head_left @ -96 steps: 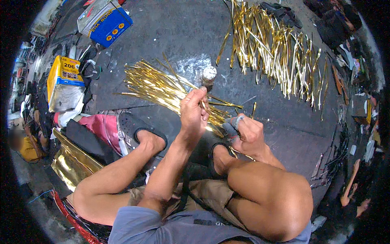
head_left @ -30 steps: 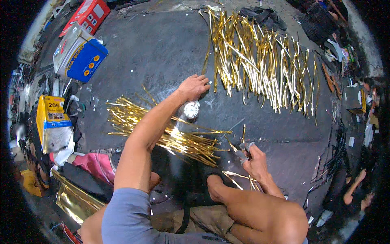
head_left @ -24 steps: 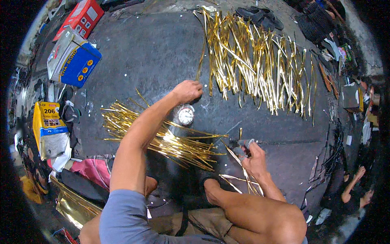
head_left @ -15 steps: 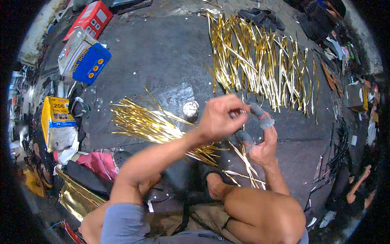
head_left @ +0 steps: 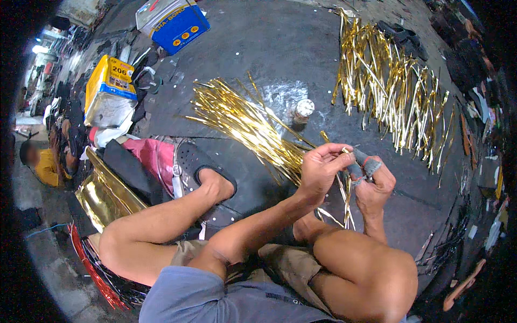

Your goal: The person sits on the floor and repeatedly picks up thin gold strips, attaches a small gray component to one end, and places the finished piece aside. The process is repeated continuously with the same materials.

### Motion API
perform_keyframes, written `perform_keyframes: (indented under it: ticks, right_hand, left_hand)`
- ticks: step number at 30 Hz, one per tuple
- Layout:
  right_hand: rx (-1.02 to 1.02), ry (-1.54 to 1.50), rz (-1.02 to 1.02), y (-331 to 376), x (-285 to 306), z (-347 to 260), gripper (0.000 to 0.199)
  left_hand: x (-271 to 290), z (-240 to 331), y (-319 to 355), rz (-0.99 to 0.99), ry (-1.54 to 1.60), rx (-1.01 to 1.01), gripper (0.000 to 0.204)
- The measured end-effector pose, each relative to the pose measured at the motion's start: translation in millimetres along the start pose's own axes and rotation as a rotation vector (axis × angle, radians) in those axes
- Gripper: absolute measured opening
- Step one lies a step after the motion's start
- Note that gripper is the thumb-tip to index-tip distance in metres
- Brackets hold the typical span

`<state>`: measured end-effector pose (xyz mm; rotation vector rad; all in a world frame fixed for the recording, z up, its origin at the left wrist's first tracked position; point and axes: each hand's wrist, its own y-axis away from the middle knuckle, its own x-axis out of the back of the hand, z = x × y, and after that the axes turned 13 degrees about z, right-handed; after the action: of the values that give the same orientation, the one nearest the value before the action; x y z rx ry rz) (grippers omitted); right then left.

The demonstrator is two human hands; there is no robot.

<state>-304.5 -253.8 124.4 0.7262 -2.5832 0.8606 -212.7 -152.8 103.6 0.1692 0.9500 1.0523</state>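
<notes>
My left hand (head_left: pixel 326 169) is closed in a pinch, its thumb and forefinger meeting the tips of my right hand (head_left: pixel 375 185). Two fingers of that right hand wear grey finger covers (head_left: pixel 355 171), one with a red band; its other fingers are curled in. What lies between the fingertips is too small to tell. Thin gold strips (head_left: pixel 347 202) run below and behind both hands. To the left, a fanned bundle of gold strips (head_left: pixel 237 118) lies on the dark mat, its near end beside my left wrist. A small white-topped container (head_left: pixel 304 109) stands just beyond.
Many more gold strips (head_left: pixel 396 91) lie spread at the far right, near dark sandals (head_left: pixel 404 39). Blue-and-white (head_left: pixel 180 29) and yellow (head_left: pixel 110 89) containers stand left. Pink material (head_left: pixel 153 161), gold sheet (head_left: pixel 110 194) and red strips (head_left: pixel 94 269) lie near my left leg. Another person (head_left: pixel 46 164) sits far left.
The view has swung left, so the mat's contents sit farther right and my clog-shod left foot shows. My left hand has turned from a raised curl to a pinch against the right fingertips.
</notes>
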Motion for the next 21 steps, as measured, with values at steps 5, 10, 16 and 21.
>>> perform_keyframes:
  ticks: [5,10,16,21]
  right_hand:
    - [0.092,0.046,0.018,1.7,-8.6,-1.3,0.021]
    - [0.223,0.079,-0.169,4.0,-6.6,10.6,0.025]
    - [0.293,0.013,-0.266,-1.9,-16.0,1.9,0.026]
    - [0.395,0.005,-0.373,1.5,-17.7,4.7,0.028]
  left_hand:
    - [6.2,-18.5,-1.1,0.095,0.1,-0.04,0.012]
    - [16.3,-7.0,-7.7,0.166,-0.146,-0.168,0.008]
    - [27.4,8.7,-19.0,0.167,-0.075,-0.174,0.007]
    - [41.9,29.2,-35.1,0.203,0.028,-0.197,0.008]
